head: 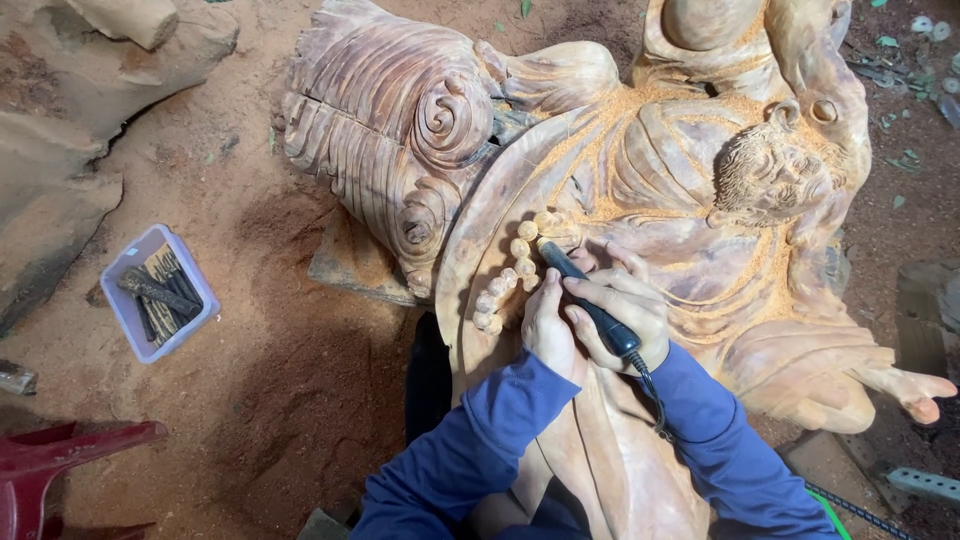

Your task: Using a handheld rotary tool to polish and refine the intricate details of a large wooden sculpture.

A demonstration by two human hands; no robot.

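A large wooden statue (690, 190) of a robed, bearded figure lies on the ground, dusted with orange sawdust. My right hand (625, 310) grips a black corded rotary carving tool (585, 295) like a pen, its tip against a string of carved beads (512, 270) on the statue. My left hand (548, 325) rests on the wood just beside the tool, fingers curled and steadying it. Both my arms wear blue sleeves. The tool's cable runs down past my right wrist.
A pale plastic box (150, 295) of dark chisels sits on the sawdust-covered ground at left. A dark red plastic stool (60, 465) shows at bottom left. Rough wood blocks (70, 120) lie at the upper left. Scraps and debris (915, 80) litter the upper right.
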